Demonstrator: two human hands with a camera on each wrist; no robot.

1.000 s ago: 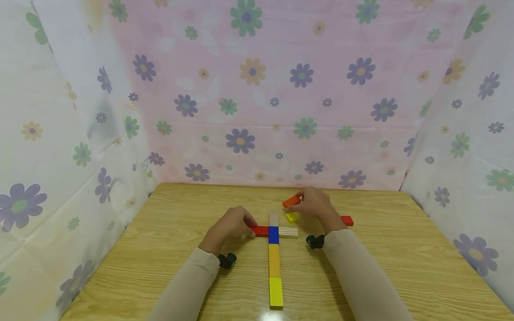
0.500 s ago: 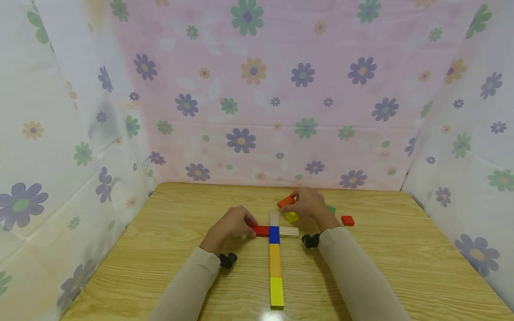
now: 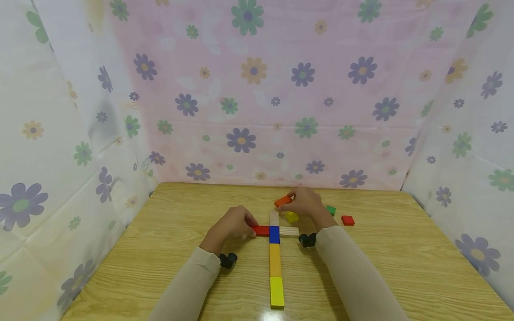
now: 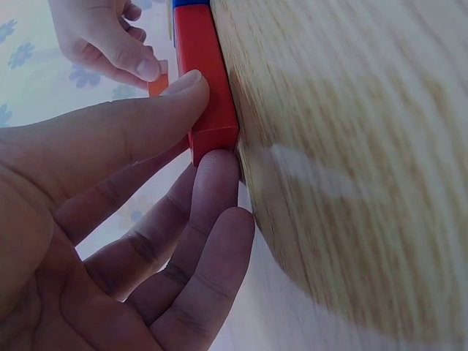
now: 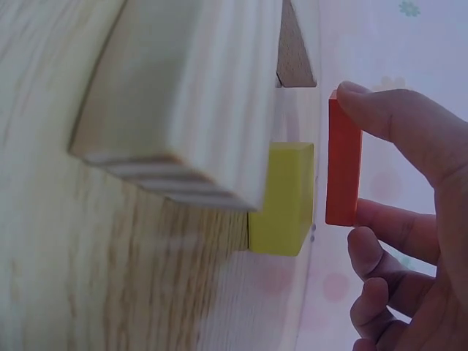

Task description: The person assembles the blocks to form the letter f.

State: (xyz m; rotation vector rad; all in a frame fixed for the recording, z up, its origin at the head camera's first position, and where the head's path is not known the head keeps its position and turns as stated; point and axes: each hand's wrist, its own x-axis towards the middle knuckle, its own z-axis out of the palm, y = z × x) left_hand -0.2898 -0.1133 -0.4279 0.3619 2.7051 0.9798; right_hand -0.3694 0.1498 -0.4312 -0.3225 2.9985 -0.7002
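My left hand point(image 3: 232, 224) pinches the outer end of a red block point(image 3: 263, 230), thumb on one face and fingers at the end, in the left wrist view. The red block's inner end meets a blue block point(image 3: 274, 235). My right hand point(image 3: 307, 203) holds an orange-red block point(image 5: 344, 161) between thumb and fingers, above the table near the cross's far end. The flat cross also has a far bare-wood block point(image 3: 274, 218), a right bare-wood block point(image 3: 289, 231), an orange block point(image 3: 275, 261) and a near yellow block point(image 3: 277, 292).
A small yellow block point(image 3: 292, 217) lies just beneath my right hand. To its right lie a green block point(image 3: 331, 210) and a small red block point(image 3: 348, 220). Flowered cloth point(image 3: 257, 111) hangs behind the wooden table point(image 3: 180, 209) and along both sides.
My right hand has shifted left with the orange-red block, closer to the far bare-wood block. The green block has come into sight behind it. The left hand has stayed put.
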